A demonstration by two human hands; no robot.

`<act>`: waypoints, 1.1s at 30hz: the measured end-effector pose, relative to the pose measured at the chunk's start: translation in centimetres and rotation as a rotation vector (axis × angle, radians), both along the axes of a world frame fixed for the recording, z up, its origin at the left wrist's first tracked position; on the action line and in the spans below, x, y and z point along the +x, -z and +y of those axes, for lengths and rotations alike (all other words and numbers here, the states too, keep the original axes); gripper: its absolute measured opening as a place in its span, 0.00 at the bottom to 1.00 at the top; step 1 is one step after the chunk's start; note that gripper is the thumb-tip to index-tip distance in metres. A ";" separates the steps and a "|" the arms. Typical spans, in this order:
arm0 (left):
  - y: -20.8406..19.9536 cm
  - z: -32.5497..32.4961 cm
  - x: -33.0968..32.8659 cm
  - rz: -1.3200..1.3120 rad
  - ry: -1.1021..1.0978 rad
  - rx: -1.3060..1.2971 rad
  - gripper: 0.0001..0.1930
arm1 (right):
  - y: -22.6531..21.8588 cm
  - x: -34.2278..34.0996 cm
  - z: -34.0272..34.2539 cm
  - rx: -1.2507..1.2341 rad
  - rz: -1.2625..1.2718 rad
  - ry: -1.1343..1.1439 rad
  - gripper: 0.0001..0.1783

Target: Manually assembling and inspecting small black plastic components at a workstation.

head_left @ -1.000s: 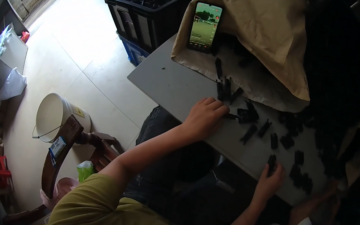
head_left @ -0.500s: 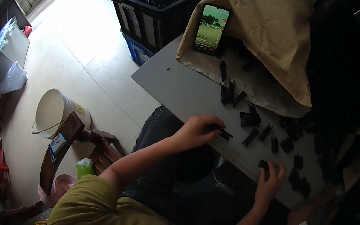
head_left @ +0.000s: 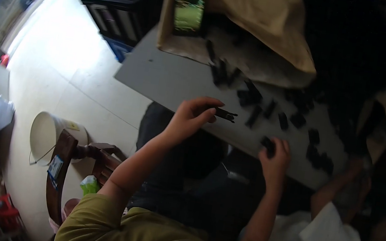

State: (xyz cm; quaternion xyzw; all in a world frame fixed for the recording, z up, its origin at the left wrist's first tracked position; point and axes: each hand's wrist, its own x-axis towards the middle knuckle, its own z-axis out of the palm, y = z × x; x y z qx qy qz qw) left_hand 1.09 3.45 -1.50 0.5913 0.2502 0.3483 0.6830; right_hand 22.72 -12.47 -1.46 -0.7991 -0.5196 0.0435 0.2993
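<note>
My left hand (head_left: 193,119) is over the near edge of the grey table, thumb and fingers pinching one end of a slim black forked clip-like part (head_left: 226,115). Its two prongs point right, away from the hand. To the right, my right hand (head_left: 277,158) holds a short, dark blocky piece (head_left: 267,144) between thumb and fingers; blur hides its exact shape. The two held parts are apart. Just beyond them, several similar black pieces (head_left: 254,116) lie loose on the table (head_left: 159,78).
A phone (head_left: 188,9) with a lit screen leans on a brown paper sack (head_left: 263,16). Black crate (head_left: 120,5) stands far left, filled with dark pieces. A white bucket (head_left: 43,135) and wooden chair (head_left: 60,170) are at left. Another person's forearm (head_left: 335,189) reaches in at right.
The whole view has shifted, so table and hands appear higher and further left, with more blur. More of the forked part shows beyond my left fingers. Both hands keep their pieces.
</note>
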 end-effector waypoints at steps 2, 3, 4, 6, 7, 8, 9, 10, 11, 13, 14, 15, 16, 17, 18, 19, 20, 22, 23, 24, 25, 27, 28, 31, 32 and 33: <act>0.3 -0.8 0.8 0.019 0.040 -0.007 0.13 | -1.1 -1.8 0.9 0.073 0.125 -0.053 0.15; 0.3 -1.1 1.4 0.020 0.063 -0.015 0.13 | -1.6 -2.3 0.9 0.067 0.125 -0.030 0.15; 0.4 -1.4 2.0 0.051 0.087 0.025 0.13 | -1.9 -2.7 1.0 0.104 0.154 -0.044 0.16; 0.4 -1.9 3.0 0.082 0.118 0.067 0.13 | -2.6 -3.1 1.0 0.144 0.182 -0.051 0.16; 0.5 -2.1 3.1 0.103 0.114 0.072 0.13 | -2.8 -3.3 1.1 0.148 0.213 -0.052 0.15; 0.6 -2.3 3.2 0.123 0.106 0.079 0.12 | -2.9 -3.5 1.2 0.154 0.245 -0.059 0.15; 0.6 -2.2 3.0 0.128 0.100 0.083 0.12 | -2.8 -3.6 1.3 0.157 0.250 -0.064 0.15; 0.6 -2.2 2.9 0.123 0.097 0.080 0.12 | -2.6 -3.5 1.4 0.144 0.193 -0.052 0.15; 0.5 -2.1 2.7 0.117 0.089 0.079 0.12 | -2.4 -3.4 1.6 0.133 0.136 -0.044 0.15; 0.6 -2.3 2.5 0.136 0.081 0.127 0.12 | -0.7 -2.3 0.9 0.055 0.015 0.065 0.15; 0.8 -2.2 2.6 0.155 0.090 0.166 0.12 | 0.0 -1.7 0.5 -0.028 -0.107 0.193 0.16; 1.4 -1.8 2.6 0.161 0.069 0.254 0.13 | 0.2 -1.3 0.2 -0.061 -0.111 0.242 0.17; 1.7 -0.9 2.1 0.168 0.032 0.267 0.13 | 0.7 -1.1 0.0 -0.097 -0.107 0.285 0.18; 1.6 -0.1 1.6 0.159 -0.034 0.240 0.13 | 0.7 -1.2 0.0 -0.082 -0.105 0.251 0.18; 1.4 0.9 1.2 0.147 -0.097 0.213 0.14 | 0.5 -1.2 0.1 -0.076 -0.057 0.267 0.19; 1.3 2.2 0.9 0.117 -0.198 0.224 0.15 | 0.4 -1.2 0.0 -0.082 -0.009 0.292 0.19; 1.0 3.8 0.6 0.101 -0.279 0.232 0.16 | 0.2 -1.0 -0.1 -0.078 -0.011 0.281 0.19; 0.9 6.7 -0.1 0.081 -0.362 0.242 0.16 | 0.2 -0.2 -0.3 0.010 0.012 0.151 0.20; 1.0 8.2 -0.5 0.105 -0.403 0.218 0.19 | 0.2 0.3 -0.3 0.018 0.008 0.144 0.20; 1.3 9.1 -0.7 0.129 -0.442 0.193 0.21 | 0.3 0.8 -0.5 -0.003 -0.012 0.065 0.19; 1.9 9.7 -1.0 0.125 -0.446 0.198 0.21 | 0.3 1.0 -0.5 -0.025 -0.031 -0.012 0.19; 3.1 10.6 -1.2 0.206 -0.495 0.239 0.23 | 0.2 1.2 -0.4 -0.063 -0.029 -0.008 0.19; 3.0 10.7 -1.0 0.201 -0.494 0.242 0.23 | 0.0 1.3 -0.4 -0.106 -0.027 0.004 0.20; 2.4 10.8 -0.3 0.150 -0.440 0.263 0.26 | 0.2 1.7 -0.1 -0.070 -0.093 0.012 0.19; 2.2 11.2 0.2 0.123 -0.435 0.237 0.27 | 0.5 1.8 -0.1 -0.074 -0.096 0.011 0.19; 2.0 11.6 0.6 0.096 -0.430 0.212 0.29 | 0.9 1.6 -0.2 -0.043 -0.111 0.032 0.20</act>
